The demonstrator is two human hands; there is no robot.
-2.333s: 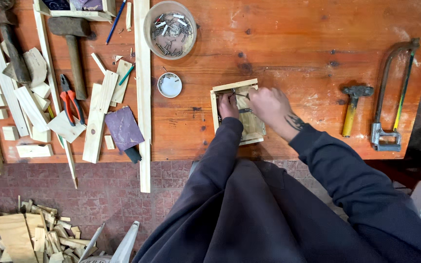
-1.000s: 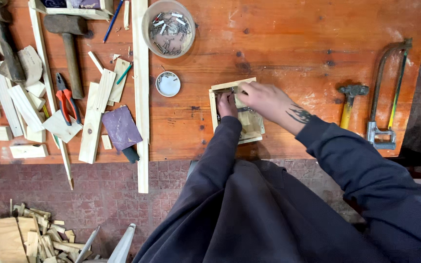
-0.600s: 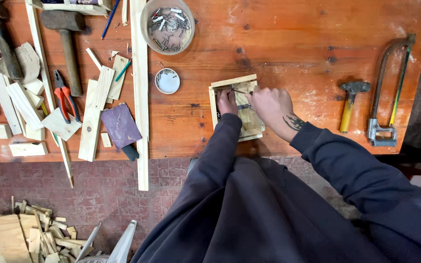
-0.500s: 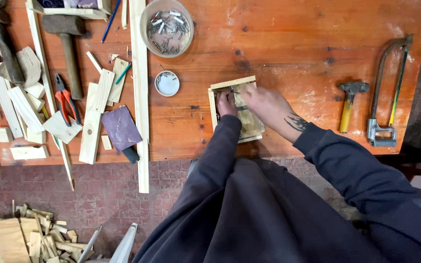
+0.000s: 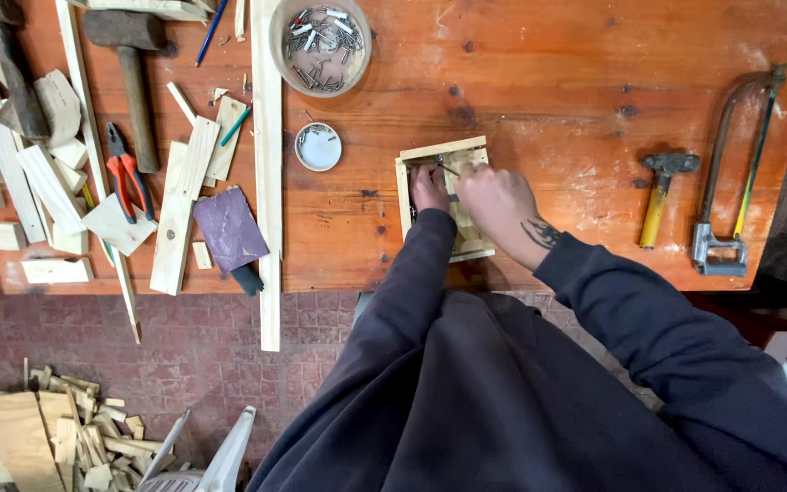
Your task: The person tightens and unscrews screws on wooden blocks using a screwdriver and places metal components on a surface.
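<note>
A small pale wooden frame [image 5: 430,151] lies on the orange wooden table [image 5: 548,82] near its front edge. My left hand [image 5: 429,187] rests on the frame's left side, fingers curled and pressing on it. My right hand [image 5: 495,199] is over the frame's middle, fingers pinched on a thin metal pin or nail [image 5: 448,169] that points to the frame's upper left. Dark sleeves cover both arms, and the frame's lower part is hidden beneath my hands.
A round bowl of nails [image 5: 320,35] and a small tin lid [image 5: 318,147] sit left of the frame. A yellow-handled hammer [image 5: 659,193] and a hacksaw [image 5: 730,173] lie right. Wood strips [image 5: 267,173], red pliers [image 5: 127,178], a mallet [image 5: 132,73] and sandpaper [image 5: 229,228] crowd the left. Offcuts [image 5: 38,437] litter the brick floor.
My hands stay on the frame with only small shifts; the right hand has moved slightly up and left over it. The view has drifted a little.
</note>
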